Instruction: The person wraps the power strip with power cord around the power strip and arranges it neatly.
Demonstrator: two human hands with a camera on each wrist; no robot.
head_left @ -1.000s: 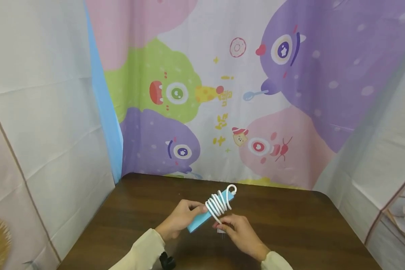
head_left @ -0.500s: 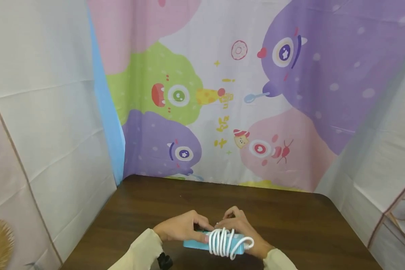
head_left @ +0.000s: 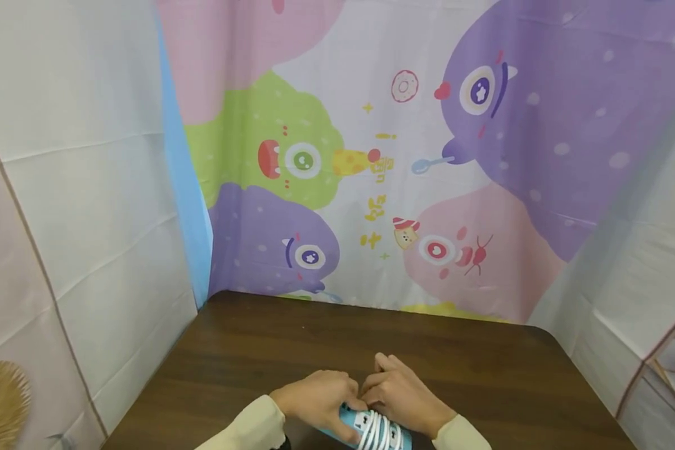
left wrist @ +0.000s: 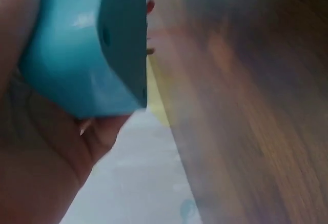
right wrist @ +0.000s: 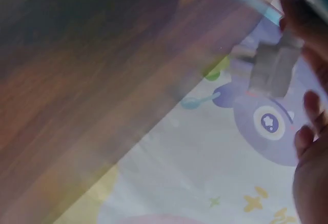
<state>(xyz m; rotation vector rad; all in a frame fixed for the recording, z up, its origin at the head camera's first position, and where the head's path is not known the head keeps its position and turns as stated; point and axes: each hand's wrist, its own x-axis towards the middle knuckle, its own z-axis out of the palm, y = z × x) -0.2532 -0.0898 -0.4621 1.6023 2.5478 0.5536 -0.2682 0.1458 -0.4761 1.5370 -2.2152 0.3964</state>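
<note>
A light blue power strip (head_left: 345, 417) with white sockets is near the bottom edge of the head view. White cord (head_left: 378, 432) is wound round it in several turns. My left hand (head_left: 322, 397) grips one end, thumb on the socket face; the left wrist view has the blue casing (left wrist: 66, 55) close up in that hand. Just to the right, my right hand (head_left: 402, 400) meets the left at the strip. In the right wrist view its fingers (right wrist: 318, 67) pinch the cord right behind a white plug (right wrist: 275, 70), whose prongs stick out. The plug is hidden in the head view.
The dark brown wooden table (head_left: 247, 337) lies under both hands. A cartoon-printed curtain (head_left: 365, 275) hangs along its far edge, with pale cloth walls (head_left: 112, 206) at the sides. A round straw-coloured object (head_left: 0, 397) shows at the lower left.
The strip has come down towards me and turned, so its socket face now shows. My right hand has moved from below the cord coils to the strip's far side.
</note>
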